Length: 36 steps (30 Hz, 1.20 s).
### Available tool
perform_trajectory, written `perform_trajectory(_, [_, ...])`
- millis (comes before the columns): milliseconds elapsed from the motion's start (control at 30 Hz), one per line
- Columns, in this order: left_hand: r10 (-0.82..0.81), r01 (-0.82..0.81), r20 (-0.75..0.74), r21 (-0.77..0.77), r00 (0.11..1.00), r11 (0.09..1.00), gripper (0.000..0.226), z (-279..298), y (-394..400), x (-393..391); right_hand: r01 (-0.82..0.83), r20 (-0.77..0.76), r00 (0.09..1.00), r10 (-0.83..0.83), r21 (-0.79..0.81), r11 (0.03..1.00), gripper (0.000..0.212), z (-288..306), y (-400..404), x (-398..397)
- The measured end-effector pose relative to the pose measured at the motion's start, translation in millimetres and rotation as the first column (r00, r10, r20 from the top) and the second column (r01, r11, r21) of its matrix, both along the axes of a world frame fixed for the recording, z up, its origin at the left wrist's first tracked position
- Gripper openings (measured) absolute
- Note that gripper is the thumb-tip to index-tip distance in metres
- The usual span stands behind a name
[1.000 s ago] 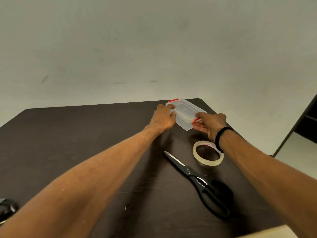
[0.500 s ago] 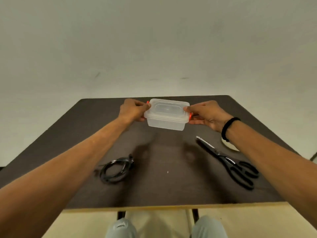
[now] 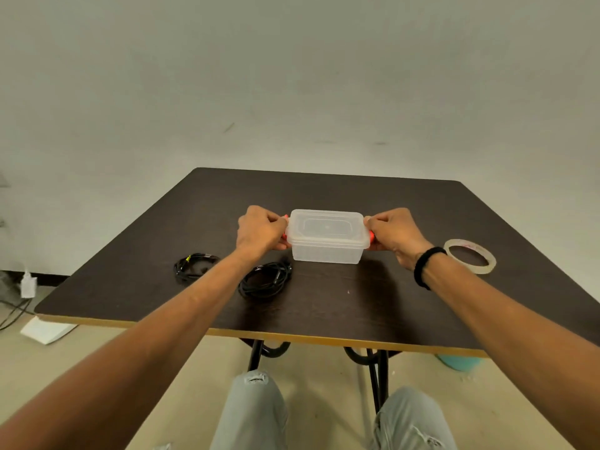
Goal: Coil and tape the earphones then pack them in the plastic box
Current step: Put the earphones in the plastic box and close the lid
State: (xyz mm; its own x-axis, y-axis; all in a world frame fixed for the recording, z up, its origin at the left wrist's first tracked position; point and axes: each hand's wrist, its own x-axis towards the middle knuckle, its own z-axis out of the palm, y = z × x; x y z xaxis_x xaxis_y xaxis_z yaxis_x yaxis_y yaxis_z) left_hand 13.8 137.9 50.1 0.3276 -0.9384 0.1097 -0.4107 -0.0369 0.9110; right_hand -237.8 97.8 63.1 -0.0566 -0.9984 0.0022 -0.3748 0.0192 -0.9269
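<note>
Earphones lie on the dark table in two separate black coils: one coil [image 3: 265, 280] just in front of the plastic box's left corner, partly crossed by the left forearm, and a second, smaller coil [image 3: 192, 267] further left with a small yellow mark on it. One plastic box [image 3: 327, 236] sits near the middle of the table [image 3: 324, 306], translucent, with its lid on and a red clip showing at each short end. The left hand [image 3: 259, 230] grips the left end, fingers curled round the clip; the right hand [image 3: 394, 233] grips the right end the same way. One black band [image 3: 425, 266] circles the right wrist. One roll of clear tape [image 3: 470, 260] lies flat to the right of the right wrist, well apart from the box; it carries faint red print too small to read.

The tabletop is dark brown wood grain with a pale yellow edge strip and stands on black metal legs. Behind it is a plain, scuffed pale wall; the floor is beige. A white plug and cables sit at the left by the wall, a flat white object lies on the floor under the table's left corner, and a teal object shows under the right edge. Two knees in light torn jeans show below.
</note>
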Motion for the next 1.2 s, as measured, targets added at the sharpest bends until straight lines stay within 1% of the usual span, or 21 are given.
perform_trajectory(67, [0.011, -0.01, -0.025, 0.023, 1.0, 1.0, 0.023, -1.2, 2.1, 0.8, 0.015, -0.013, 1.0, -0.015, 0.001, 1.0, 0.027, -1.6, -0.3, -0.8])
perform_trajectory(133, [0.025, -0.024, -0.043, 0.038, 0.999, 0.999, 0.017, -3.5, 2.5, 1.0, 0.037, 0.01, 0.999, -0.038, 0.024, 0.999, 0.024, -2.7, -0.8, -3.0])
perform_trajectory(167, [0.052, -0.051, -0.031, 0.033, 0.998, 0.998, 0.015, -3.4, 3.5, 0.3, 0.058, 0.027, 0.998, -0.059, 0.03, 0.998, 0.022, -4.0, -1.4, -5.0])
perform_trajectory(200, [0.094, -0.094, 0.003, 0.011, 0.996, 0.995, 0.018, -4.4, 2.1, -0.1, 0.085, 0.037, 0.996, -0.085, 0.015, 0.996, 0.021, -5.2, -1.5, -6.7])
perform_trajectory(233, [0.126, -0.125, 0.059, -0.02, 0.99, 0.992, 0.02, -4.0, 1.7, -0.2, 0.109, 0.024, 0.994, -0.109, -0.019, 0.994, 0.022, -6.5, -1.2, -8.6])
perform_trajectory(267, [0.133, -0.127, 0.123, -0.051, 0.984, 0.991, 0.022, -3.1, 2.1, -1.0, 0.116, -0.037, 0.992, -0.119, -0.07, 0.991, 0.023, -6.9, 0.6, -10.8])
perform_trajectory(333, [0.118, -0.106, 0.227, -0.065, 0.967, 0.992, 0.041, -0.3, 2.9, -3.6, 0.062, -0.227, 0.969, -0.097, -0.157, 0.986, 0.033, -4.4, 7.5, -13.3])
perform_trajectory(367, [0.098, -0.089, 0.241, -0.046, 0.966, 0.995, 0.044, 1.6, 3.1, -4.6, 0.031, -0.286, 0.955, -0.08, -0.174, 0.984, 0.04, -2.7, 11.1, -13.2])
perform_trajectory(400, [0.079, -0.074, 0.252, -0.031, 0.965, 0.997, 0.044, 3.8, 3.3, -5.2, 0.01, -0.309, 0.949, -0.063, -0.167, 0.986, 0.043, -1.0, 13.1, -13.0])
perform_trajectory(467, [0.056, -0.056, 0.281, -0.008, 0.958, 0.998, 0.043, 7.6, 2.3, -6.1, 0.007, -0.301, 0.952, -0.05, -0.14, 0.99, 0.041, 1.8, 14.5, -11.0])
perform_trajectory(567, [0.059, -0.073, 0.353, 0.025, 0.934, 0.997, 0.042, 14.7, 0.3, -7.9, 0.051, -0.279, 0.956, -0.089, -0.142, 0.989, 0.04, 7.8, 13.2, -5.4])
perform_trajectory(733, [0.061, -0.103, 0.467, 0.065, 0.882, 0.993, 0.037, 30.6, 0.8, -13.8, 0.101, -0.298, 0.942, -0.154, -0.183, 0.978, 0.04, 30.6, 11.3, -2.6])
perform_trajectory(833, [0.065, -0.106, 0.489, 0.057, 0.87, 0.993, 0.037, 42.2, 1.7, -13.9, 0.1, -0.271, 0.95, -0.155, -0.208, 0.973, 0.04, 42.8, 7.2, -2.2])
perform_trajectory(900, [0.085, -0.11, 0.479, 0.025, 0.874, 0.994, 0.036, 50.8, 0.7, -9.4, 0.079, -0.188, 0.975, -0.122, -0.222, 0.972, 0.038, 49.9, 3.5, 1.1])
perform_trajectory(967, [0.119, -0.119, 0.449, -0.028, 0.886, 0.993, 0.033, 58.8, -0.2, -0.3, 0.05, -0.099, 0.992, -0.076, -0.24, 0.97, 0.032, 56.1, -1.8, 8.5])
perform_trajectory(1067, [0.167, -0.136, 0.334, -0.113, 0.928, 0.984, 0.032, 68.3, -2.9, 23.3, -0.009, -0.053, 0.999, -0.005, -0.264, 0.964, 0.017, 62.3, -13.7, 30.2])
perform_trajectory(1100, [0.176, -0.144, 0.264, -0.134, 0.948, 0.98, 0.035, 69.6, -3.6, 32.0, -0.026, -0.023, 1.0, 0.021, -0.262, 0.965, 0.017, 62.7, -17.8, 39.5])
perform_trajectory(1133, [0.183, -0.158, 0.182, -0.146, 0.966, 0.977, 0.04, 70.2, -4.6, 42.0, -0.042, 0.017, 0.999, 0.048, -0.249, 0.968, 0.022, 63.1, -22.6, 51.0])
perform_trajectory(1200, [0.197, -0.189, 0.031, -0.157, 0.98, 0.969, 0.045, 67.5, -5.6, 61.1, -0.076, 0.074, 0.993, 0.094, -0.211, 0.974, 0.037, 62.7, -31.5, 75.3])
